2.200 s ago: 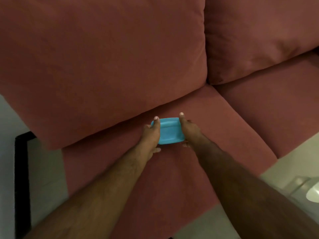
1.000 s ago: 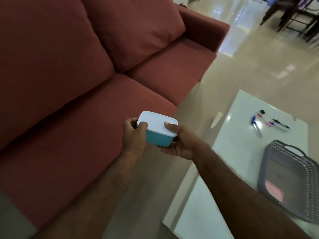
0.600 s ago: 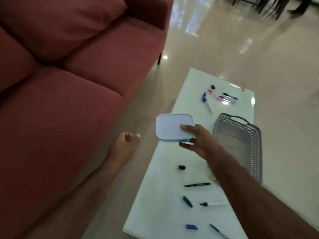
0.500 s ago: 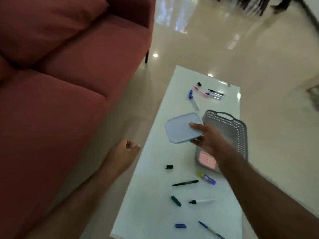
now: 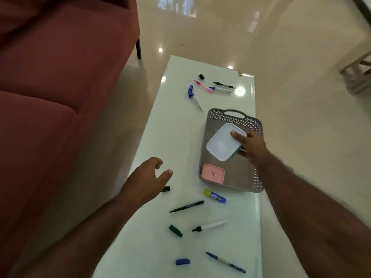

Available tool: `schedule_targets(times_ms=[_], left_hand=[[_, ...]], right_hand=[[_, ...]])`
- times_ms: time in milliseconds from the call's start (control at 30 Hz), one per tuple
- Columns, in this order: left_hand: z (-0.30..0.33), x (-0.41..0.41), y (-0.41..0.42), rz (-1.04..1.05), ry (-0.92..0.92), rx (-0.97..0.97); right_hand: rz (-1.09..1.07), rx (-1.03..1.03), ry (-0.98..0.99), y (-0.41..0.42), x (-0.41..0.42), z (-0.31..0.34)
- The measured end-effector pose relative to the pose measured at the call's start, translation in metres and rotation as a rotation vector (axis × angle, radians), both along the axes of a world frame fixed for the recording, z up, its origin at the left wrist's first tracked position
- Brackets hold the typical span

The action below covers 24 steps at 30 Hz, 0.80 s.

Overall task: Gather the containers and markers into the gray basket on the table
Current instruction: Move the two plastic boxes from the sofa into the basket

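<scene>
My right hand [image 5: 250, 147] grips a teal container with a white lid [image 5: 222, 144], tilted, above the inside of the gray basket [image 5: 230, 115]. A small pink container [image 5: 213, 173] sits in the basket's near left corner. My left hand [image 5: 147, 179] hovers with loose fingers over the table's left edge, holding nothing, just above a black cap [image 5: 166, 189]. Markers lie loose on the white table [image 5: 172, 133]: a black one [image 5: 187, 206], a white one with a black tip [image 5: 209, 226], a blue pen [image 5: 225, 262], and several at the far end [image 5: 222, 87].
A red sofa [image 5: 50, 87] runs along the left, close to the table. A glue stick [image 5: 214, 196], a green cap [image 5: 175, 230] and a blue cap [image 5: 182, 261] lie near the markers. Glossy beige floor surrounds the table; a pale furniture leg [image 5: 355, 77] is at the far right.
I lifted the container off the sofa with both hands and turned to the table. My left hand let go; my right hand carried the container over the basket.
</scene>
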<state>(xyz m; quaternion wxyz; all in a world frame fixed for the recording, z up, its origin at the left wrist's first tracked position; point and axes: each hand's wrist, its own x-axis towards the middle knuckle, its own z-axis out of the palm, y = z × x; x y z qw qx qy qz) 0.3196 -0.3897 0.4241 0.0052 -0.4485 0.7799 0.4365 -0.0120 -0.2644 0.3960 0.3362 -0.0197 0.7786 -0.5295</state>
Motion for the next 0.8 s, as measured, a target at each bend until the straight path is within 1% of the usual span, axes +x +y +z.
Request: schedule_targets(times_ms=[100,267,433,567,667,800], left_hand=[[-0.006,-0.011,0.007,0.008,0.0,-0.023],[-0.018,-0.024,0.012,0.003,-0.009,-0.028],[-0.03,-0.032,0.012,0.004,-0.016,-0.056],[-0.031,-0.047,0.01,-0.003,-0.001,-0.147],[-0.028,-0.058,0.009,-0.026,0.045,-0.239],[-0.024,-0.065,0.008,-0.058,0.033,-0.287]], right_hand=[[0.008,-0.003,0.091,-0.007,-0.009,-0.018],[0.038,-0.024,0.155,-0.018,-0.026,-0.046],[0.078,0.003,0.156,-0.03,-0.029,-0.078],[0.094,0.048,0.183,-0.033,-0.033,-0.106],[0.136,0.086,0.199,-0.035,-0.032,-0.112],[0.226,0.131,0.261,-0.032,-0.028,-0.115]])
